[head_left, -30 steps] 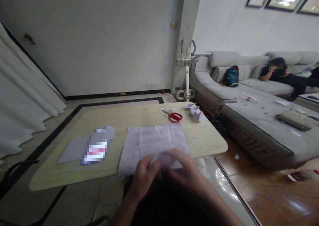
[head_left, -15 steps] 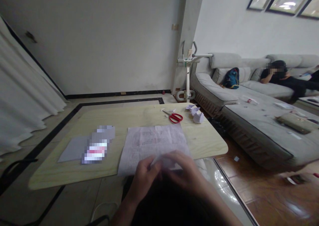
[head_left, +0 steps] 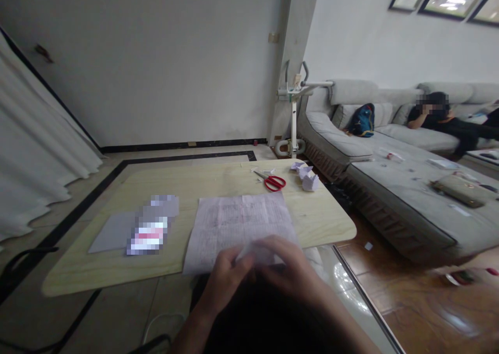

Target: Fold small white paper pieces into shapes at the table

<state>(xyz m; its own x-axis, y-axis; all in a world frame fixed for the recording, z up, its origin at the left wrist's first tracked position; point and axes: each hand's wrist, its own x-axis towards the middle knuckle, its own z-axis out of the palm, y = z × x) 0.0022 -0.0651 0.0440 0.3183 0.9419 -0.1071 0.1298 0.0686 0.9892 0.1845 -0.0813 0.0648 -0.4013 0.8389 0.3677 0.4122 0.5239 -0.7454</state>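
Between my two hands, just over the near edge of the table, is a small piece of white paper. My left hand pinches its left side, thumb on top. My right hand curls around its right side, the fingers partly hiding it. The paper's exact shape is blurred. Beneath and beyond my hands lies a large creased sheet covered with writing. Red-handled scissors rest past the sheet, their blades pointing up and left. Several folded paper pieces sit in a row to their right.
On the table's left lie a blank white sheet and a pixelated bright object. Small paper scraps surround the scissors. A grey sofa with a blue backpack stands at right, a person reclining there. A white curtain hangs at left.
Both hands stay nearly in place, still around the white paper, which is now slightly more covered by the fingers. The view has shifted very slightly.
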